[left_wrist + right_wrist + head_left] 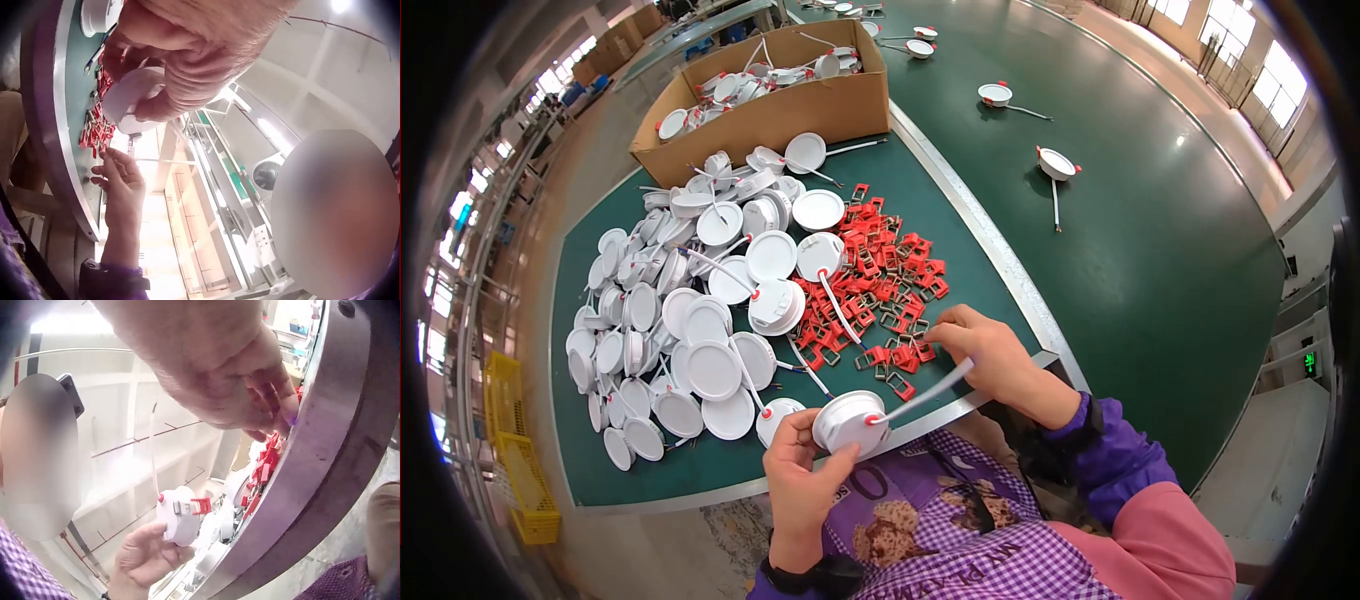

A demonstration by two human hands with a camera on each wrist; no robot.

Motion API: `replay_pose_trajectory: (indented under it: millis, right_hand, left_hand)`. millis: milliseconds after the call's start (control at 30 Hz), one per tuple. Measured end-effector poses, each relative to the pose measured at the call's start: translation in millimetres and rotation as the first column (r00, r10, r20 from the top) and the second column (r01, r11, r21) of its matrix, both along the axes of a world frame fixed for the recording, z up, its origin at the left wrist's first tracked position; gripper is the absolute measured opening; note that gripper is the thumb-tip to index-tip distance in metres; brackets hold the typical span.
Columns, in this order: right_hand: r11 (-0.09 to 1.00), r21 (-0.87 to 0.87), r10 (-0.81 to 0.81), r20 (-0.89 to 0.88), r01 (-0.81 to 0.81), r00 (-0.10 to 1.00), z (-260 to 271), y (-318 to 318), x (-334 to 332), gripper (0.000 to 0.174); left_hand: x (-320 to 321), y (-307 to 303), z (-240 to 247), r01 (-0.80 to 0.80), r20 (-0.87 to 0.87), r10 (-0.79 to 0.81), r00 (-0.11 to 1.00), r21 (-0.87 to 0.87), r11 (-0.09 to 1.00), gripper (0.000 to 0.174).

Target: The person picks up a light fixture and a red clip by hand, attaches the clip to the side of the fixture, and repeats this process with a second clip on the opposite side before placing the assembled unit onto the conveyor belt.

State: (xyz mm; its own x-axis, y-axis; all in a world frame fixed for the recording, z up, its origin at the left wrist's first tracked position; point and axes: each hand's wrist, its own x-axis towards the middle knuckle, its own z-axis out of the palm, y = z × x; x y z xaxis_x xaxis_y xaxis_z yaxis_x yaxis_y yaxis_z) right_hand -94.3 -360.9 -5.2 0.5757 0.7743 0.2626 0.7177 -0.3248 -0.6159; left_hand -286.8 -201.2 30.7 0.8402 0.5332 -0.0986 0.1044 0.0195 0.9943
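My left hand (pixel 805 475) grips a white round downlight (pixel 845 425) at the front edge of the table, thumb on its back. The light's white cable (pixel 925 393) rises from a red grommet and passes close to my right hand. A red clip (pixel 201 506) stands on the light's side in the right wrist view. My right hand (pixel 990 355) reaches to the near edge of a pile of red spring clips (pixel 865 265), fingers bent and fingertips right at the clips. I cannot tell whether it pinches one.
Many white downlights (pixel 715 370) lie heaped on the left of the green table (pixel 590 485). Behind them stands a cardboard box (pixel 770 125) full of lights. Beyond a metal rail (pixel 980 235), a green conveyor belt (pixel 1140 290) carries several spaced lights (pixel 1055 164). A yellow crate (pixel 510 430) is at left.
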Motion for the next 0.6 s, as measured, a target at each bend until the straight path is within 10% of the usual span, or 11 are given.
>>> replay_pose_trajectory:
  millis: [200,267,433,600]
  right_hand:
    - [0.993,-0.093,0.085,0.089,-0.077,0.992,-1.4,1.1,-1.1,0.021]
    - [0.989,-0.090,0.128,0.178,-0.114,0.976,1.6,1.4,-1.5,0.023]
    - [0.979,-0.158,0.179,0.340,-0.132,0.923,5.1,1.8,0.6,0.019]
    - [0.968,-0.178,0.231,0.353,-0.178,0.907,6.6,-1.0,6.1,0.014]
  left_hand:
    - [1.5,-0.6,-10.9,-0.009,0.113,0.100,0.989,-0.622,0.783,0.044]
    - [5.2,-5.0,-3.4,0.027,0.090,0.095,0.991,-0.852,0.523,0.040]
    - [14.0,-7.4,-5.3,0.060,0.096,0.059,0.994,-0.893,0.447,0.048]
    - [15.9,-5.2,-10.3,0.091,0.082,-0.043,0.996,-0.782,0.616,0.049]
